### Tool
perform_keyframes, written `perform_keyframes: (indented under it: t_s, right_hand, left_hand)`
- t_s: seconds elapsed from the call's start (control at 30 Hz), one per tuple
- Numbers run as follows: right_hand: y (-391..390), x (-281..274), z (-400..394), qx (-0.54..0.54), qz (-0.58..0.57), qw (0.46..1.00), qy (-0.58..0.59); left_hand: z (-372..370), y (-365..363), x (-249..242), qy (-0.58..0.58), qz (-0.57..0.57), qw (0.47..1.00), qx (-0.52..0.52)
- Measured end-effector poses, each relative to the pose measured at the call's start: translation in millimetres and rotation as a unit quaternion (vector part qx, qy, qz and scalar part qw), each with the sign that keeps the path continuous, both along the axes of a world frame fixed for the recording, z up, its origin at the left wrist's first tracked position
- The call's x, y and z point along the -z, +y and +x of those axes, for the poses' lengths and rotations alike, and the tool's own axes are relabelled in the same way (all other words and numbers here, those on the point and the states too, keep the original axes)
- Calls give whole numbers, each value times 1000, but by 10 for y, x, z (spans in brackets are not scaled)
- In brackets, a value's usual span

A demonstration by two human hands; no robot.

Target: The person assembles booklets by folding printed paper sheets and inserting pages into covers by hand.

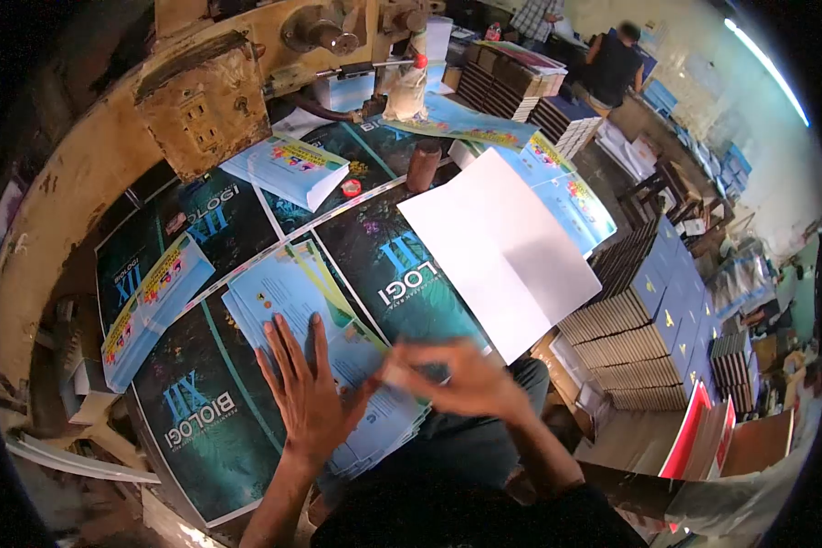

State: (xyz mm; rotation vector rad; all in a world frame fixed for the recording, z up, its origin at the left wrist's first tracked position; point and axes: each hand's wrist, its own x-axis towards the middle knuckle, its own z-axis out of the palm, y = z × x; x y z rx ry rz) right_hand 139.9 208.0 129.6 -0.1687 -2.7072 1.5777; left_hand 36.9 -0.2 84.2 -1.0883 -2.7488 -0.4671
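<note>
My left hand (303,388) lies flat with its fingers spread on light blue printed covers (279,281), which overlap in an uneven pile. Beside it, my right hand (461,376) is smeared by motion over the right edge of that pile, so I cannot make out its fingers or anything in them. Under the pile are dark teal printed sheets (219,461) marked "BIOLOGI XII". To the right, a folded white sheet (493,242) lies opened out, partly covering the teal print.
A worn machine (201,110) overhangs the back of the table. Blue booklets (155,306) lie at left, others (288,173) below the machine. A brown cylinder (423,166) stands behind the white sheet. Tall book stacks (626,352) rise at right. Two people (612,68) are farther back.
</note>
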Motion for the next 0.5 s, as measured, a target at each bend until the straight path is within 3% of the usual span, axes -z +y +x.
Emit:
perform_keyframes:
  t_s: [0.03,0.07,0.1,0.13,0.23,0.3,0.33,0.4,0.47,0.5]
  right_hand:
    - [144,-162,-14,124,62,990,-17]
    - [318,-145,-27,183,100,978,16]
    - [535,132,20,223,355,905,65]
    - [642,355,120,243,408,879,42]
    - [859,475,241,201,397,894,53]
    - [848,142,298,211,173,958,-88]
    - [760,-100,272,206,222,948,-100]
    - [616,-170,300,189,292,937,28]
    - [318,-389,245,158,252,952,71]
    - [159,-494,220,137,218,960,112]
  left_hand:
    - [-3,1,-8,-1,6,1000,-5]
    - [-5,-12,-22,-14,-4,1000,4]
    - [-14,-26,-38,-25,-13,1000,12]
    - [-39,-33,-55,-34,-19,999,18]
    - [-110,-55,-36,-45,10,999,15]
    - [-50,-79,-98,-31,18,999,18]
    - [-17,-94,-52,-32,13,999,14]
    - [-26,-108,64,32,-57,991,119]
    - [-32,-124,-27,26,-40,993,112]
    - [-68,-114,-61,-56,18,992,109]
